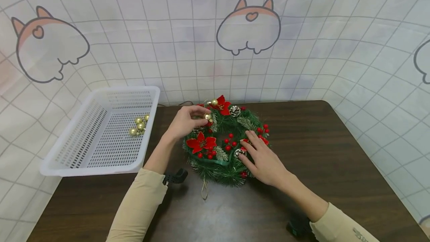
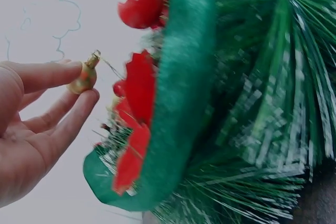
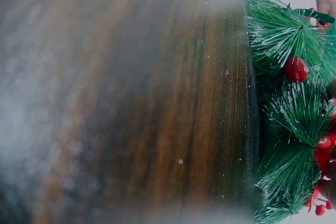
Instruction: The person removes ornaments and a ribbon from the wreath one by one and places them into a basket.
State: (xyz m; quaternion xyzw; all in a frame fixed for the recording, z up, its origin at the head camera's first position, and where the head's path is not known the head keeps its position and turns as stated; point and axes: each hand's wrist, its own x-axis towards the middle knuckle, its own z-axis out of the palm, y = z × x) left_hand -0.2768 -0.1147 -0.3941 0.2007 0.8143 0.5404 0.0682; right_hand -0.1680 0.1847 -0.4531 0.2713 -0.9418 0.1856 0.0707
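Observation:
A green Christmas wreath (image 1: 221, 173) lies on the table, trimmed with red poinsettias (image 1: 201, 142), red berries, frosted pine cones (image 1: 234, 111) and a green ribbon (image 2: 186, 77). Over its left side, my left hand (image 1: 183, 122) pinches a small gold bauble (image 2: 84, 81) between thumb and fingers; a thin loop shows at the bauble's cap. Another gold bauble (image 1: 214, 102) sits at the wreath's far edge beside a poinsettia. My right hand (image 1: 267, 163) rests on the wreath's right side, fingers spread near a pine cone. In the right wrist view that hand is mostly out of sight.
At the left stands a white perforated basket (image 1: 152, 118) with several gold baubles (image 1: 133, 132) in it. A twine loop (image 1: 204, 190) sticks out from the wreath's near side. The dark wooden table (image 1: 312, 141) meets a white gridded cloth (image 1: 188, 74) at the back.

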